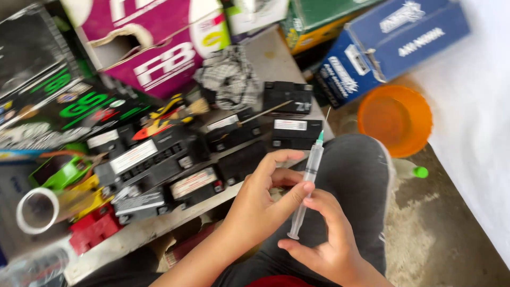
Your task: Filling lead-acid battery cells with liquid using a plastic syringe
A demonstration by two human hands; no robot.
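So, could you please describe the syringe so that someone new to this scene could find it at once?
Start from the grey-trousered knee beside the shelf of black batteries. Above it, the left hand and right hand hold a slim clear syringe. It alone is transparent, with a green hub and a thin needle pointing up.

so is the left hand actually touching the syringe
Touching. The head view shows the left hand with its thumb pressed against the barrel of the syringe and its fingers curled behind it, no gap visible.
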